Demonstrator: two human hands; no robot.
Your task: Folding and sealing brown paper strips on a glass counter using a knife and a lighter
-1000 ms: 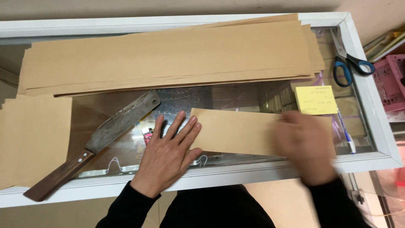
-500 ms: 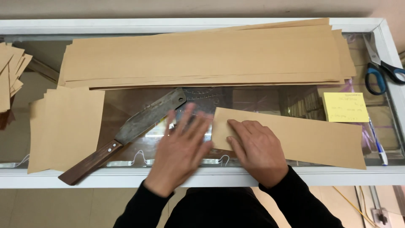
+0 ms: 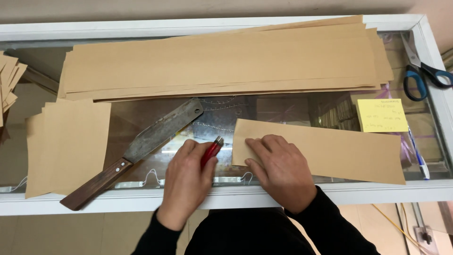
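Two hands in frame, both low centre. left hand (image 3: 186, 182) has its fingers curled around one red lighter (image 3: 212, 151), metal tip poking out toward the upper right. right hand (image 3: 278, 167) lies flat, fingers spread and not gripping, pressing the left end of one loose brown paper strip (image 3: 330, 151); the strip runs from centre to lower right of the frame, slightly tilted down to the right. The lighter sits just beside the strip's left edge; can't tell if it touches

Rest of the glass-topped desk (image 3: 226, 196), counted:
- one stack of long brown strips (image 3: 226, 61) across the top of the frame, too many sheets to count, edges fanned
- one pile of shorter brown sheets (image 3: 68, 144) at left, a few fanned corners showing
- one more pile of brown pieces (image 3: 9, 82) cut off at the upper left edge
- one big knife (image 3: 137, 148), wooden handle at lower left, worn blade pointing up right toward the long stack, lying between the short pile and the left hand
- one pair of scissors (image 3: 422, 71), blue handles, upper right
- one yellow sticky pad (image 3: 382, 114), right side, just above the loose strip
- one pen (image 3: 419, 156) at the right edge, below the sticky pad
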